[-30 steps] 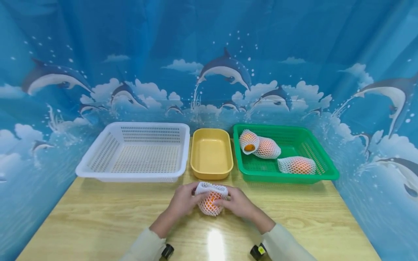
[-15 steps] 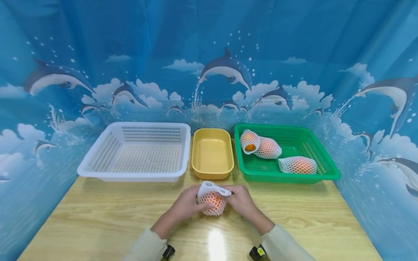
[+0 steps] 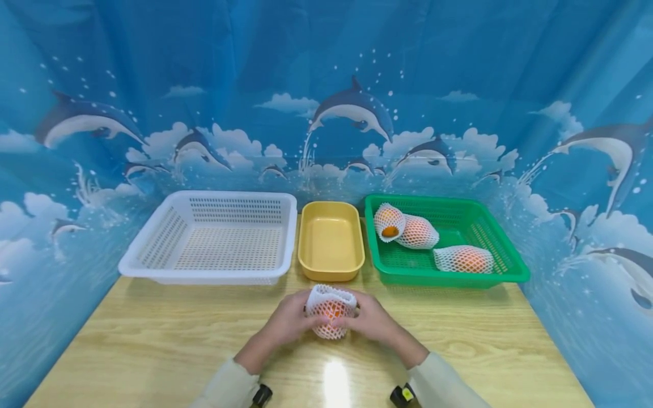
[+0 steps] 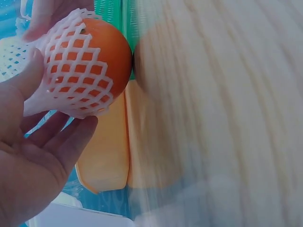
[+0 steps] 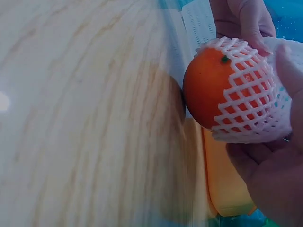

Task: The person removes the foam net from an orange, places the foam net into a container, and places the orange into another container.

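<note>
An orange (image 4: 118,54) sits in a white foam net sleeve (image 3: 331,294) at the table's front middle in the head view. Both wrist views show its bottom end bare, poking out of the net, while the net's loose mouth stands up above the fruit. My left hand (image 3: 291,318) grips the netted orange from the left, thumb in front. From the right, my right hand (image 3: 371,318) holds it the same way, its thumb close to the left one. Fingers behind the net are partly hidden in the head view.
Behind the hands stands a yellow tray (image 3: 331,271). To its left is a white basket (image 3: 204,273); to its right, a green basket (image 3: 449,279) holds three netted fruits (image 3: 464,259). A dolphin-print curtain (image 3: 326,85) hangs behind the wooden table (image 3: 168,334).
Half a second ago my right hand pinched the net's rim and drew it rightward; now it wraps the right side with its thumb in front. The net's mouth has become rounder.
</note>
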`<state>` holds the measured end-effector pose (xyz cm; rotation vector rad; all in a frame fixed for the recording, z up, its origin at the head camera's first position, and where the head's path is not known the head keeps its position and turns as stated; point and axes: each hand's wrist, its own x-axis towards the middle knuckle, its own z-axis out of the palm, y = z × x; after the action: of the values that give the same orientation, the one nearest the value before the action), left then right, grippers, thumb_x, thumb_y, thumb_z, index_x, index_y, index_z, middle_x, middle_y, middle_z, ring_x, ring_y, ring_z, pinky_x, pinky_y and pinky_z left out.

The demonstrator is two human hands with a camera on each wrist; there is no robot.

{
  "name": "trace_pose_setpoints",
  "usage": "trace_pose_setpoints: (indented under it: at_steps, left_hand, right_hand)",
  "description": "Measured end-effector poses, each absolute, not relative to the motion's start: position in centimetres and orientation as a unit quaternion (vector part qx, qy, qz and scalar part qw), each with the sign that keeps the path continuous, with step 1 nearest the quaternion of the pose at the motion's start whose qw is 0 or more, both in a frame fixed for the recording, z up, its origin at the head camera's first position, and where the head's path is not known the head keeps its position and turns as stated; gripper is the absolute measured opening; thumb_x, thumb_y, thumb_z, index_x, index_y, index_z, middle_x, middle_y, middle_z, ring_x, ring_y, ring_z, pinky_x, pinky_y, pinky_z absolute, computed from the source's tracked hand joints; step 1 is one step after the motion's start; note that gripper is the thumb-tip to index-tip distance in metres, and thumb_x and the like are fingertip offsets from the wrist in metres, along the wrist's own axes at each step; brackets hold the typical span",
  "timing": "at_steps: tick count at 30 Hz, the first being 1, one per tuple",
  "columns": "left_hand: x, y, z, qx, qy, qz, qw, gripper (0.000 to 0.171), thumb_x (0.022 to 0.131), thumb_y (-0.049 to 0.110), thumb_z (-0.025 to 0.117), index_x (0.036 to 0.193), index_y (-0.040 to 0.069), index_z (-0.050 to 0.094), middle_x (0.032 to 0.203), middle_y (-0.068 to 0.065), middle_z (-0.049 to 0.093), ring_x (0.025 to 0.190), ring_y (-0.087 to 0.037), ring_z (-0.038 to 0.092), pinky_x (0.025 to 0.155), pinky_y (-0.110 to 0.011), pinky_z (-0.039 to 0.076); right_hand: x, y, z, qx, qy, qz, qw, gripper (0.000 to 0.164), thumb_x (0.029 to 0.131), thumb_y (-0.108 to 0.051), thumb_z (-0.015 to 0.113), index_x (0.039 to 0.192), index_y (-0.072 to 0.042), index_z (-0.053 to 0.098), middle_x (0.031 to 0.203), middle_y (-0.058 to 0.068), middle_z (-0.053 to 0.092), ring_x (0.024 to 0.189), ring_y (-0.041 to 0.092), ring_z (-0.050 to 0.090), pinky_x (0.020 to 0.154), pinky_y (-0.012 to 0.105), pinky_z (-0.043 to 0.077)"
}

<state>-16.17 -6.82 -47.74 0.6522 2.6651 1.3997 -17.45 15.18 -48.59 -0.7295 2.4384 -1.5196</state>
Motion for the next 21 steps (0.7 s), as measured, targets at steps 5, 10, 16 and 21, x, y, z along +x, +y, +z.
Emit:
trace_pose_setpoints:
  at_steps: [5, 10, 16, 21]
  left_hand:
    - [-16.04, -6.59, -47.77, 0.209, 0.874, 0.437, -0.04, 0.025, 0.082, 0.016, 0.076, 0.105, 0.008, 0.071, 0.102, -0.005, 0.071, 0.094, -0.019, 0.067, 0.083, -0.034, 0.056]
    - [-15.94, -6.39, -47.83, 0.178, 0.878, 0.438, -0.083, 0.011, 0.08, 0.008, 0.077, 0.091, 0.009, 0.074, 0.087, -0.002, 0.072, 0.079, -0.016, 0.067, 0.071, -0.026, 0.056]
    - [-15.97, -6.41, -47.58, 0.174, 0.882, 0.428, -0.09, 0.013, 0.083, 0.02, 0.076, 0.092, 0.011, 0.073, 0.095, -0.006, 0.073, 0.091, -0.023, 0.069, 0.081, -0.038, 0.057]
    - [-15.86, -6.46, -47.52, 0.165, 0.881, 0.441, -0.056, 0.019, 0.085, 0.025, 0.074, 0.1, 0.012, 0.073, 0.096, -0.001, 0.073, 0.09, -0.018, 0.068, 0.08, -0.035, 0.057]
  right_hand:
    - [-17.41, 15.12, -48.49, -0.25, 0.82, -0.503, 0.113, 0.064, 0.077, -0.03, 0.081, 0.133, -0.009, 0.057, 0.128, 0.003, 0.063, 0.117, 0.02, 0.059, 0.104, 0.04, 0.044]
    - [-17.25, 15.14, -48.39, -0.242, 0.814, -0.514, 0.12, 0.062, 0.077, -0.023, 0.082, 0.132, -0.008, 0.058, 0.128, 0.004, 0.063, 0.118, 0.022, 0.058, 0.105, 0.043, 0.043]
    - [-17.4, 15.18, -48.54, -0.247, 0.819, -0.506, 0.107, 0.058, 0.079, -0.027, 0.08, 0.13, -0.01, 0.06, 0.127, 0.002, 0.064, 0.117, 0.019, 0.059, 0.103, 0.041, 0.045]
    - [-17.45, 15.26, -48.59, -0.257, 0.826, -0.496, 0.078, 0.048, 0.08, -0.032, 0.078, 0.121, -0.01, 0.066, 0.116, 0.001, 0.07, 0.106, 0.016, 0.064, 0.096, 0.037, 0.05]
